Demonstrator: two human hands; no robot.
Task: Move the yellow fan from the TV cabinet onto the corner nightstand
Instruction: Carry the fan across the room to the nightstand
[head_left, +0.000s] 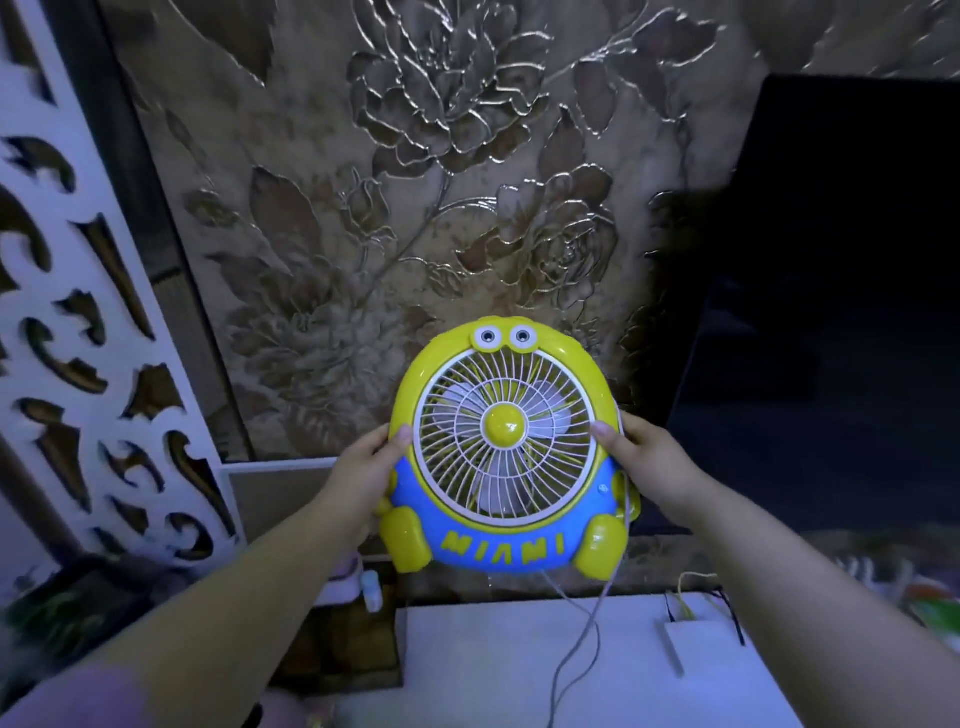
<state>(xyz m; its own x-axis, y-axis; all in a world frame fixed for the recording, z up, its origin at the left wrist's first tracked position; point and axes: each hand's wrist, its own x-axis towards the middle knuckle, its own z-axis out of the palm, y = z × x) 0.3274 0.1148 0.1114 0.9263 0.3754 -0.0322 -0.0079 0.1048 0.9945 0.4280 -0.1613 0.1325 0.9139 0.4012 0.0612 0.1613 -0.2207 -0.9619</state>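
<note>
Both forearms come in from the bottom edge, their elbows cut off. Below the hands a white worktop runs out of the frame; the small flat thing lying on it, with thin wires at its far end, is too dim to name. A thin cord hangs from the fan's underside and loops over the worktop, its end lost at the bottom edge.

The left hand and right hand grasp the yellow fan between them, 1 on each side. Only the thumbs show on the front rim; the other fingers are hidden behind the body. The fan is held upright and clear above the worktop's far edge, grille facing the camera, 2 cartoon eyes on top, "MIAMI" on its blue base.

Left of the left hand stands a white carved screen. Beyond the fan is embossed floral wallpaper. Right of the right hand a dark TV screen shows no detail, its right side cut off.
</note>
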